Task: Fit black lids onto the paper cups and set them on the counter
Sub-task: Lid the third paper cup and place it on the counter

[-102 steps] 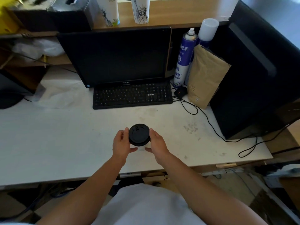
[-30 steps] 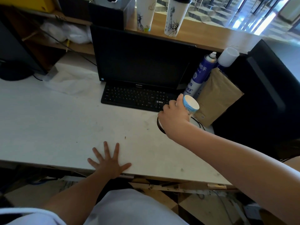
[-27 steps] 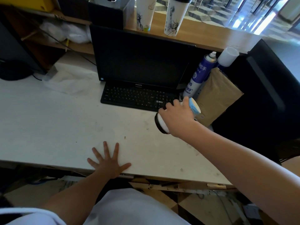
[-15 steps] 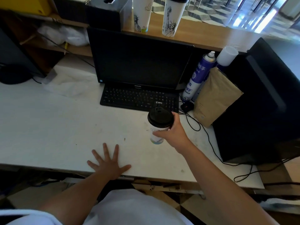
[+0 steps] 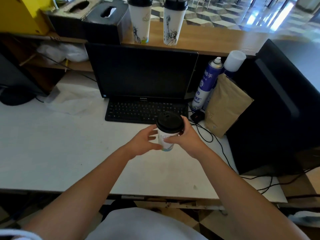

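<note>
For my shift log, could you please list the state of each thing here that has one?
Held paper cup: lidded, upright, off the desk.
Right hand: gripping the cup.
Left hand: open beside the cup.
Two counter cups: lidded, upright.
Monitor: dark.
Spray can: uncapped.

dark monitor (image 5: 143,73) behind keyboard (image 5: 138,110); spray can (image 5: 206,84) beside brown bag (image 5: 226,104).

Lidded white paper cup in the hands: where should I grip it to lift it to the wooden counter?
Grip the white paper cup around its mid-wall, below the black lid, from the right side as the right hand does. It stands upright and tapers downward; pinching the lid risks popping it off.
</note>
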`<state>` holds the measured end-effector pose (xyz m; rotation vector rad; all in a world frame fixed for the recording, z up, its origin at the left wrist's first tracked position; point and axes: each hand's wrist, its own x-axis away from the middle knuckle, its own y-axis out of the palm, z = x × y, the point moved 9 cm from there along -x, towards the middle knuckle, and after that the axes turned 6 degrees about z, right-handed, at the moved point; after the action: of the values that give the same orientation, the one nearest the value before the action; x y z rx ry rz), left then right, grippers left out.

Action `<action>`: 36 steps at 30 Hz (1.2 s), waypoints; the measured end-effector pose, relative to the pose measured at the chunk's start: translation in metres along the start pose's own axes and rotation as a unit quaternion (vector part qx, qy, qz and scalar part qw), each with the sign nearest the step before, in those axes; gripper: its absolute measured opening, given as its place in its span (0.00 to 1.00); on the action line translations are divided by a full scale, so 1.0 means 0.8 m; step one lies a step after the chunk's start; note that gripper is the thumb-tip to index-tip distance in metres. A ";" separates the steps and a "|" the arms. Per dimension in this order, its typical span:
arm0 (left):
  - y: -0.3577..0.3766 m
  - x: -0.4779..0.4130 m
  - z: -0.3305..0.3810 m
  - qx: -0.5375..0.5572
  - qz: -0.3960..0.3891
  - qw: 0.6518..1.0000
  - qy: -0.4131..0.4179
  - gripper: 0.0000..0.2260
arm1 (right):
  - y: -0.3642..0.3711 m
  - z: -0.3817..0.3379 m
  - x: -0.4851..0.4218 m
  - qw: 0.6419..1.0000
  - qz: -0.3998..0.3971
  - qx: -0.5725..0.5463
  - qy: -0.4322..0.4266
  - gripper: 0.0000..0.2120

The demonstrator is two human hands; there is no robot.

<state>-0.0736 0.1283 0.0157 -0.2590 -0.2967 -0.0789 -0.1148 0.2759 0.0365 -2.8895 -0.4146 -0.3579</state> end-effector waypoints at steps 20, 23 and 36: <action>-0.045 -0.004 0.032 0.017 0.237 0.967 0.092 0.48 | 0.049 -0.023 -0.025 0.994 -0.025 -0.106 -0.002 0.31; -0.055 -0.011 0.032 0.033 0.202 0.976 0.078 0.47 | 0.058 -0.031 -0.025 0.994 0.003 -0.111 -0.009 0.31; -0.114 -0.026 0.037 0.119 0.080 0.985 0.092 0.42 | 0.071 -0.068 -0.026 0.982 0.076 -0.176 -0.002 0.32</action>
<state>-0.1118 0.0491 0.0586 -0.0358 -0.0980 0.0910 -0.1288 0.2047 0.0732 -3.2382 -0.1397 -0.4393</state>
